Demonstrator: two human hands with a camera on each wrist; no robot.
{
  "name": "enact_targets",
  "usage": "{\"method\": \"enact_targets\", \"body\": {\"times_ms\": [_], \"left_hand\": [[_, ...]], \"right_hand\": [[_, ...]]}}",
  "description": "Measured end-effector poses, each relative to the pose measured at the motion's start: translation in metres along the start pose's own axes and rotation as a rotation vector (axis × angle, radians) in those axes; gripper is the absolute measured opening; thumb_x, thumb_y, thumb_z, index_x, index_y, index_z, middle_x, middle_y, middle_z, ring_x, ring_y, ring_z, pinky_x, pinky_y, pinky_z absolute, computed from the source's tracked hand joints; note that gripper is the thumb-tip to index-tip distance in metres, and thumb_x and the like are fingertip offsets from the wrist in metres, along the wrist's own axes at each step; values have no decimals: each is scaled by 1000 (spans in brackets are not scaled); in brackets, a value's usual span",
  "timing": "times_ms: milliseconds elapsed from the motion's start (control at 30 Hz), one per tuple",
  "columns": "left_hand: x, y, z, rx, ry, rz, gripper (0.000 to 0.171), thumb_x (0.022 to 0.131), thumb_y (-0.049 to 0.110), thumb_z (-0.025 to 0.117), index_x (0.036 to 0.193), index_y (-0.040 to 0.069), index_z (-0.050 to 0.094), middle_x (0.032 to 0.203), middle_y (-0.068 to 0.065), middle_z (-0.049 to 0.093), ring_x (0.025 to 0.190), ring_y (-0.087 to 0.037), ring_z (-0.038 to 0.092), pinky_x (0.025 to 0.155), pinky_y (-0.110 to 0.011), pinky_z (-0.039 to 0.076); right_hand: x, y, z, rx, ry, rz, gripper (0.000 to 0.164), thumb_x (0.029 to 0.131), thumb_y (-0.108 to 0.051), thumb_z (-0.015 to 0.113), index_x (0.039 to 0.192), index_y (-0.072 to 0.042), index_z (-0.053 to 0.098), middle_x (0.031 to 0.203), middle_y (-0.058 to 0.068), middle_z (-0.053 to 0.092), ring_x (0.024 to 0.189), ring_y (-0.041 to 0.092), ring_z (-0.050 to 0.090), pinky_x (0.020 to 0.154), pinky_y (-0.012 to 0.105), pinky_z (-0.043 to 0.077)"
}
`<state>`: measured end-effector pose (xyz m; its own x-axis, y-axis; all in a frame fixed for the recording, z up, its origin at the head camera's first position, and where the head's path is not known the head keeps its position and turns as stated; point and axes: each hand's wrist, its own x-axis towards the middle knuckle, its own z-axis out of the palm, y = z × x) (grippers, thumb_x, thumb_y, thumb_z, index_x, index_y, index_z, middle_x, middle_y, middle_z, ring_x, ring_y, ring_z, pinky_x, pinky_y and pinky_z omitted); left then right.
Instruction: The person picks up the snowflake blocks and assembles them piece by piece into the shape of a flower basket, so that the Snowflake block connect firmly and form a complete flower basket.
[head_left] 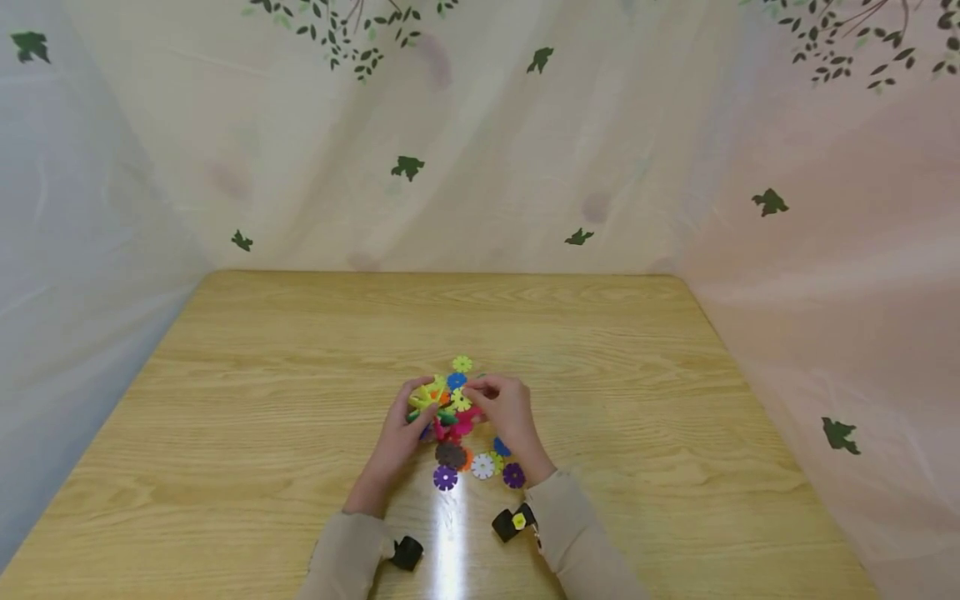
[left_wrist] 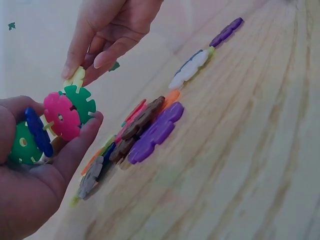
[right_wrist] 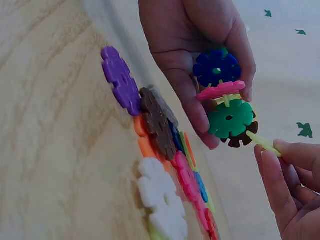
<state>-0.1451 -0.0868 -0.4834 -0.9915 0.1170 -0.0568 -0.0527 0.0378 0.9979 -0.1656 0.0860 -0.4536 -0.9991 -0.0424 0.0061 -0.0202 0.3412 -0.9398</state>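
"What does the left hand have?"

"Your left hand curls its fingers and thumb around a cluster of notched discs joined to one another, lifted above the wooden table."

"Which pieces show there?"

"A blue disc sits nearest your left palm, with a pink one next along. A green disc and a dark brown disc jut out beyond them, toward your other hand."

"And the right?"

"Your right hand pinches a pale yellow disc between thumb and fingertip. It shows almost edge-on from that wrist, at the green and brown end of what your left hand grips. I cannot tell whether its slot has gone in."

"What lies around the grip?"

"On the far side of your hands, a loose blue disc lies near them, with a lime disc behind it. On your side, just below the grip, comes a large brown disc, then a purple disc nearer you. Toward your right wrist lie a white disc and, just beside that wrist, a second purple disc."
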Motion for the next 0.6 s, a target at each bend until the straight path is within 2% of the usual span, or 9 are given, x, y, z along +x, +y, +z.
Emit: {"method": "enact_targets", "body": {"times_ms": [200,367,500,600], "left_hand": [[-1,-1,0,44,4,18,39,98,7,54,136,5,44,119,-20,48,87,-14,57,72,-18,55],[-1,-1,-1,51,0,9,40,97,7,55,136,6,45,121,-20,49,92,-13,58,76,-18,55],[-1,2,-5,-9,42,-48,44,97,12,58,138,9,45,106,-17,56,77,-12,64,69,-22,58],[1,4,-11,-82,105,-97,47,96,15,60,139,10,44,98,-13,57,72,-12,65,66,-23,59]], "right_hand": [[-2,3,6,-39,5,-41,13,88,-11,70,95,-1,74,86,15,73,61,8,61,52,22,57],[-4,4,8,-9,7,-18,14,89,-12,69,97,-2,74,87,15,72,61,12,63,53,24,59],[-1,9,5,45,-37,3,20,90,-17,68,102,-2,74,91,17,72,70,21,69,56,28,60],[2,15,2,23,-67,30,23,93,-21,65,105,-3,73,94,17,73,77,22,70,58,28,61]]}}
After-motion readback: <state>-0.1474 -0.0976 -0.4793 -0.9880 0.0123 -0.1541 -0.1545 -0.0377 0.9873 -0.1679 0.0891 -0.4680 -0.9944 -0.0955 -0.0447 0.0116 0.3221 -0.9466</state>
